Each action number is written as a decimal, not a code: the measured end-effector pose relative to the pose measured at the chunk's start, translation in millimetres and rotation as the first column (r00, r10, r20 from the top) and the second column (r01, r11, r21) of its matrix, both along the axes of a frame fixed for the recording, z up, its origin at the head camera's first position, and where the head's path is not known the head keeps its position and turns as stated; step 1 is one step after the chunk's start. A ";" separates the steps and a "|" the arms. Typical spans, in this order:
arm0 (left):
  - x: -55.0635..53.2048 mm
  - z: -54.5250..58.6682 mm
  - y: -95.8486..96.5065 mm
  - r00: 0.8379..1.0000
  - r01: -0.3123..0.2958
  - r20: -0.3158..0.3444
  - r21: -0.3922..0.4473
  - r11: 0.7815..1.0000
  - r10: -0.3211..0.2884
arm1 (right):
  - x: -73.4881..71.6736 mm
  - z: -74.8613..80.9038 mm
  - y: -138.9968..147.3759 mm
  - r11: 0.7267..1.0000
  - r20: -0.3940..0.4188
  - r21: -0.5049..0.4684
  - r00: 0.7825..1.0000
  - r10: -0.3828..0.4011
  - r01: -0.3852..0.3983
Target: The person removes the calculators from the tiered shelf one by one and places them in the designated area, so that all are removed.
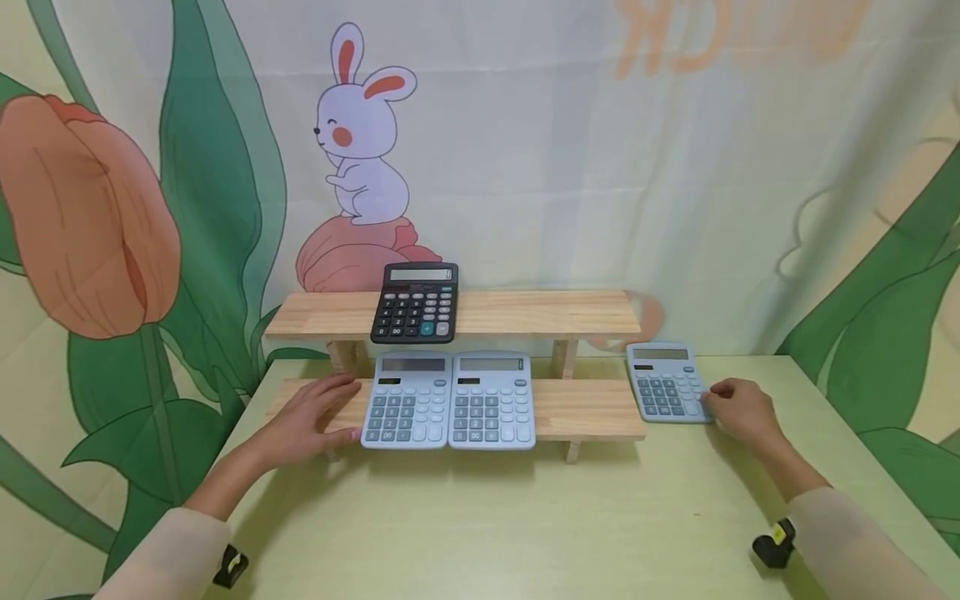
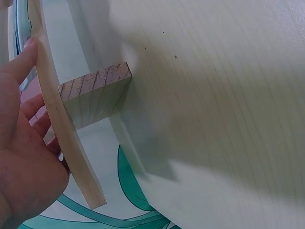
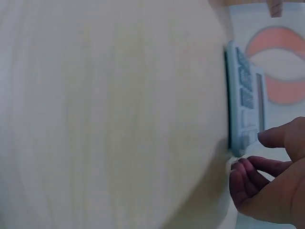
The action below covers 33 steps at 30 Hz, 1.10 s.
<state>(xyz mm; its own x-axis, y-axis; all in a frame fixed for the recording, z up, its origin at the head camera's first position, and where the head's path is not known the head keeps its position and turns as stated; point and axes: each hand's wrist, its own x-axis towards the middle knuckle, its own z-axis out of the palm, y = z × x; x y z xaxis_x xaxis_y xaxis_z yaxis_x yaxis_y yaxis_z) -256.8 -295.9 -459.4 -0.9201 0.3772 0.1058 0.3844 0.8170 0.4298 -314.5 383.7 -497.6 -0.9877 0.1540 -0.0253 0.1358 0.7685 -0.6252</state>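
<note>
A printed cloth (image 1: 525,167) hangs behind everything, its painted leaves rising at both sides of the wooden shelf. The pale table (image 1: 525,517) carries that two-tier shelf (image 1: 540,312) and spreads in front of it. Left of the shelf, the cloth shows a big orange tulip (image 1: 82,217); above the shelf's left half, a white rabbit (image 1: 367,150). Two light sleeves (image 1: 168,554) reach in from the near side of the shelf, left and right.

On the shelf's upper tier, left of its middle, a black calculator (image 1: 415,304) leans with its screen end up. On the lower tier, the first pale calculator (image 1: 407,400) and the second pale calculator (image 1: 491,400) stand tilted side by side. To the right of the shelf is the third pale calculator (image 1: 666,383), also tilted; whether it touches the table I cannot tell.

At the shelf's lower left end, the left hand (image 1: 311,421) is spread, thumb apart from the fingers, its tip at the first pale calculator's lower left edge. Right of the shelf, the right hand (image 1: 744,412) pinches the third pale calculator's right edge between thumb and bent fingers. Nearer than the shelf, a small black device (image 1: 231,567) sits beside the left sleeve
</note>
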 end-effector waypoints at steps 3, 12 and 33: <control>-0.3 1.2 0.9 1.000 0.000 0.004 0.000 1.000 0.000 | 4.2 18.1 -8.1 0.999 -0.061 -0.044 0.998 -0.016 0.013; 1.3 10.9 4.9 0.998 -0.003 0.055 0.027 1.000 0.001 | 27.1 107.9 -75.7 0.971 -0.323 -0.231 0.946 -0.019 -0.059; -0.8 6.8 4.6 0.999 0.004 0.053 0.021 1.000 -0.005 | 35.0 115.7 -300.8 0.552 -0.261 -0.731 0.911 0.318 -0.402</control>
<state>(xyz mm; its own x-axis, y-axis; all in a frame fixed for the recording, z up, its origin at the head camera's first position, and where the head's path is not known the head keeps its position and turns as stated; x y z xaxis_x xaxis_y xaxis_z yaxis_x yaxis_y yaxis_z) -257.7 -291.3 -452.6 -0.9228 0.3797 0.0648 0.3644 0.8061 0.4663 -279.5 82.9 -381.9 -0.9599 -0.2487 0.1295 -0.1300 -0.0147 -0.9914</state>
